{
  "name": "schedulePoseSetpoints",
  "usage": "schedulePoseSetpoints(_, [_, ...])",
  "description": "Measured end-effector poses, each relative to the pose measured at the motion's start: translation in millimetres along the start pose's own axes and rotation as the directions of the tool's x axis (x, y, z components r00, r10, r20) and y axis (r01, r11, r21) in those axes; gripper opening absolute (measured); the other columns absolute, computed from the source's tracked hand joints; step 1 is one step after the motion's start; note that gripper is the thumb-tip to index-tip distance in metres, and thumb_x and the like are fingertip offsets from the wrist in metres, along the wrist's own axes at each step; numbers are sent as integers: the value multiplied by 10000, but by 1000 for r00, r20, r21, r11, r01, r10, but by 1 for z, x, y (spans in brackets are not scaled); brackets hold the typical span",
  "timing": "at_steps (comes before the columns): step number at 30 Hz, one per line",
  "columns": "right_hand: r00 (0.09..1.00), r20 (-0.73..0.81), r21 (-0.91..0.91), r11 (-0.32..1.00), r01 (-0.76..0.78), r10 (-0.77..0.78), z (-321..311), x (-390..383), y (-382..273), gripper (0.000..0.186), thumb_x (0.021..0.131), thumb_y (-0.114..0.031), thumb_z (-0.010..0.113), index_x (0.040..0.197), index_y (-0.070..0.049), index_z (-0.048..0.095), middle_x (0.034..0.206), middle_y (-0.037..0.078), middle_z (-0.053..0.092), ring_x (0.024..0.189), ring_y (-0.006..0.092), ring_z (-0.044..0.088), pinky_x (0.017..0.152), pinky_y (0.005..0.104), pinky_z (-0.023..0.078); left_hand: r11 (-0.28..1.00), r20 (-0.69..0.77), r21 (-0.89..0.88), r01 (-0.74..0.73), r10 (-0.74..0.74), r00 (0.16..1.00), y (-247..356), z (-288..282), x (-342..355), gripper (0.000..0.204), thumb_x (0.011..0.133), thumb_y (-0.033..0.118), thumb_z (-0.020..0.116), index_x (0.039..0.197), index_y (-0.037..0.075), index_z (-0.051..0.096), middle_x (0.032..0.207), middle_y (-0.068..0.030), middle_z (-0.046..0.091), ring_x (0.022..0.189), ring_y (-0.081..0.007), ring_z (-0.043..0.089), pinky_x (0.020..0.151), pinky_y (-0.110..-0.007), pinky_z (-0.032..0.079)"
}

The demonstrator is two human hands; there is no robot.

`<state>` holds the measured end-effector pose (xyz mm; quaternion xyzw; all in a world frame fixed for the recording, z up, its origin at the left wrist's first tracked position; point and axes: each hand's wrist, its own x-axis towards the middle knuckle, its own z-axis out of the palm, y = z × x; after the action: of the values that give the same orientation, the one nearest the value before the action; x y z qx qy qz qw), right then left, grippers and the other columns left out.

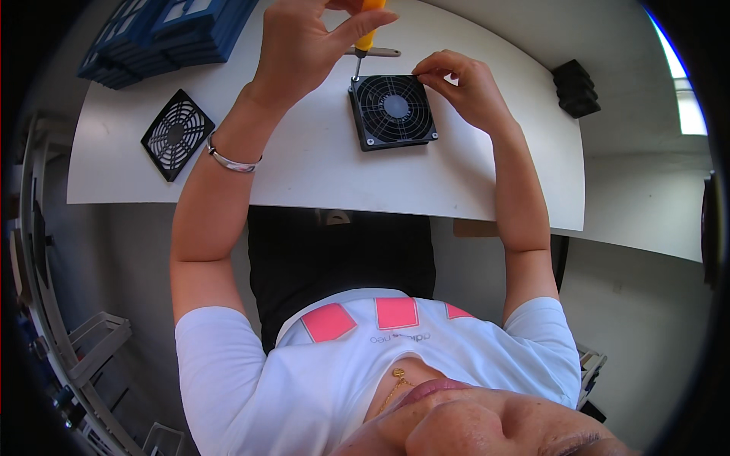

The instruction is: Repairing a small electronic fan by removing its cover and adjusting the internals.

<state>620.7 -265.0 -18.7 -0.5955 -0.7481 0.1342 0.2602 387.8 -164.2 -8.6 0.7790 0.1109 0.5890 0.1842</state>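
Note:
A square black cooling fan (395, 110) lies flat on the white table, with round wire rings over its face and silvery screws at its near corners. My left hand (300, 49) is closed around a screwdriver (366, 38) with a yellow and black handle, its top cut off by the view's edge. The screwdriver stands nearly upright, its metal shaft reaching down to the fan's far left corner. At the far right corner, my right hand (468, 91) pinches the fan's edge between thumb and fingers. Whether those fingertips also hold something small cannot be made out.
A slim grey tool (386, 52) lies just behind the fan. To the left rests a black slotted fan cover (176, 135). Blue bins (194, 42) stand at the far left of the white table (304, 171), and stacked black parts (576, 89) at its right edge.

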Motion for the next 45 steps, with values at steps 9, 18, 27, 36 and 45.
schedulePoseSetpoints(9, [989,-8,17,989,-144,145,7,0,-7,160,886,-172,719,967,-34,713,888,66,714,797,160,660,731,299,526,997,68,72,6,-10,998,-8,-2,-2,319,882,273,748,1108,77,637,869,-25,652,766,-125,624,706,-243,509])
schedulePoseSetpoints(18, [993,-61,-19,994,-107,106,8,-1,-6,108,877,-129,716,951,-52,732,878,56,708,802,175,661,746,302,525,989,110,-78,123,-114,987,1,-2,0,336,937,293,681,1140,32,623,865,-68,675,786,-146,674,743,-252,544])
schedulePoseSetpoints(27, [997,-59,-19,999,-49,48,6,-1,-9,110,867,-17,692,964,-55,727,946,42,704,862,162,662,804,299,544,985,-18,-47,163,-164,986,10,-5,5,285,865,318,759,986,83,652,840,-36,651,752,-109,629,701,-233,522])
schedulePoseSetpoints(36, [997,-38,10,998,-60,60,2,1,-7,79,871,-49,705,950,-48,717,943,45,704,858,169,661,793,286,537,997,36,12,72,-72,997,-5,-1,-1,266,927,318,694,957,59,643,826,-34,617,729,-118,574,645,-237,465])
schedulePoseSetpoints(45, [993,-55,3,994,-105,105,4,-1,-3,124,856,-152,742,921,-47,732,870,70,715,787,198,675,742,321,540,995,39,-94,39,-36,999,-5,0,-1,283,889,303,741,975,47,657,807,-36,634,672,-94,585,598,-215,460])
